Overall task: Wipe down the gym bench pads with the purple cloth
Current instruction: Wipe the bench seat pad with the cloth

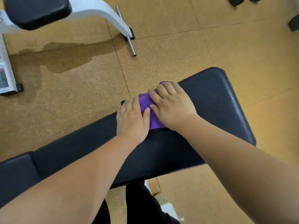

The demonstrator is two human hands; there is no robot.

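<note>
Both palms flat, fingers spread, pressing a small folded purple cloth point(148, 110) against the far edge of a long black padded bench pad point(210, 102); no closed grasp, just downward pressure. Left hand point(131, 120) on the cloth's left part, fingertips curled over the pad edge. Right hand point(172, 105) on the right part, fingertips past the cloth's far end. Thumbs almost touching over the purple fabric. Second black pad section point(16, 172) adjoining at lower left. Tan speckled rubber floor point(80, 97) beneath. White-framed machine with black cushion point(35, 12) at upper left; label point(4, 76) on its frame blurred, unreadable.
</note>
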